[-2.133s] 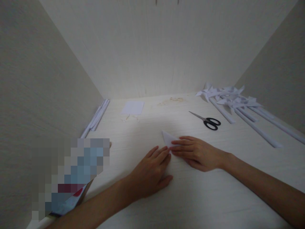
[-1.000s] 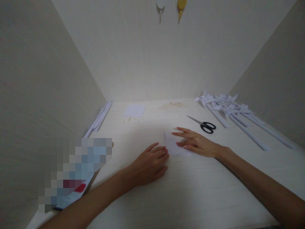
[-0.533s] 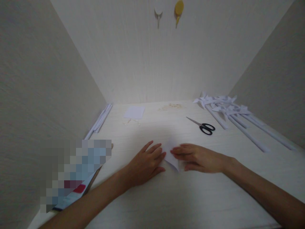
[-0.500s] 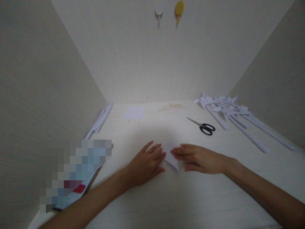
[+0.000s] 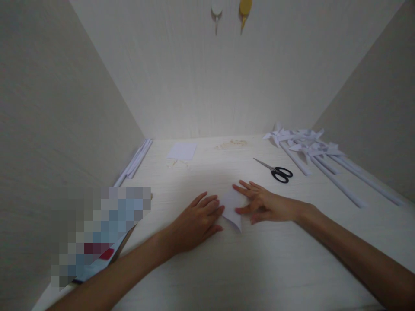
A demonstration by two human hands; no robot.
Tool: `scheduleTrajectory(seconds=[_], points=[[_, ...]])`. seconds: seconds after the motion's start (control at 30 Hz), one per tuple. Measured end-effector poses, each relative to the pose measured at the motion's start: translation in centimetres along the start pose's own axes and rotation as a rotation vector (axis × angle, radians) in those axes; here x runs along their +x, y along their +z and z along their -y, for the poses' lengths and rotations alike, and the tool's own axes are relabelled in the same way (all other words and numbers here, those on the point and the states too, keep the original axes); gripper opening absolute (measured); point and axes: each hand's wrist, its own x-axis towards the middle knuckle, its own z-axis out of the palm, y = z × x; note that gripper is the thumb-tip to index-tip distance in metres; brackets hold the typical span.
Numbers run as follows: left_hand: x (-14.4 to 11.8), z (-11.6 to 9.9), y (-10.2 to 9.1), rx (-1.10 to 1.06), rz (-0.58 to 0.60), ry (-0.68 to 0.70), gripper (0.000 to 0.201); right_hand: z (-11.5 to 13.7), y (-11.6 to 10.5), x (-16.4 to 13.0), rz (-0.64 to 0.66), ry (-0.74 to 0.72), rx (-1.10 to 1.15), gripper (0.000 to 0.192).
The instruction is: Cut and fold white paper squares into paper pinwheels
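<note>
two hands flat on a small folded paper

the left hand (image 5: 197,218) lies palm down on the pale tabletop (image 5: 259,268), fingers stretched out flat and close together, holding nothing; its fingertips touch the left edge of a small folded white paper (image 5: 232,210). the right hand (image 5: 262,203) also rests palm down, its fingers spread apart and pressed on the right side of the same paper, gripping nothing. the paper lies flat on the tabletop between the two hands, near the middle of the surface, with a pointed corner turned toward the person.

beyond the right hand, well apart from it, black-handled scissors (image 5: 275,170) lie on the tabletop with the blades pointing to the left and away. further right, a row of white paper pinwheels (image 5: 304,144) on long rolled paper sticks lies spread toward the right wall. at the far edge, a small white square sheet (image 5: 182,151) lies flat, with a few thin scraps just in front of it, and to its right a patch of pale brownish residue (image 5: 231,144) marks the surface. a bundle of rolled white paper sticks (image 5: 136,162) lies along the left wall. at the near left sits a blurred-out object (image 5: 97,233) with blue and red in it. on the back wall hang two small hooks (image 5: 230,11), one white, one yellow.
</note>
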Motion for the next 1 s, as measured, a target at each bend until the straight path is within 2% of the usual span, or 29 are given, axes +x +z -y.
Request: scheduleTrajectory(seconds=[0.2,0.3,0.43,0.5,0.67,0.73,0.8,0.9,1.0], points=[[0.0,0.0,0.3,-0.022,-0.016,-0.012,0.04,-0.9,0.1,0.2,0.004,0.011,-0.018,0.046],[0.0,0.0,0.2,-0.023,-0.012,-0.021,0.039,-1.8,0.2,0.3,-0.062,0.017,-0.079,0.056],[-0.1,0.0,0.1,0.012,0.001,-0.051,0.041,-2.3,0.5,0.3,-0.15,0.021,-0.151,0.055],[-0.1,0.1,0.2,0.043,0.005,-0.111,0.043,-1.9,0.7,0.3,-0.191,0.007,-0.216,0.057],[-0.1,0.6,0.8,0.086,-0.044,-0.378,0.045,-0.2,1.7,0.5,-0.262,-0.02,-0.362,0.064],[-0.1,0.6,0.7,0.079,-0.073,-0.402,0.044,0.2,1.9,0.6,-0.281,0.003,-0.401,0.063],[-0.1,0.4,0.5,0.061,-0.127,-0.358,0.043,0.3,2.1,0.7,-0.296,0.015,-0.423,0.061],[0.2,-0.2,0.1,0.01,-0.233,-0.194,0.042,0.2,2.1,0.8,-0.304,0.013,-0.415,0.059],[0.6,-0.9,0.2,-0.041,-0.246,-0.011,0.038,0.0,2.1,0.9,-0.305,0.01,-0.385,0.056]])
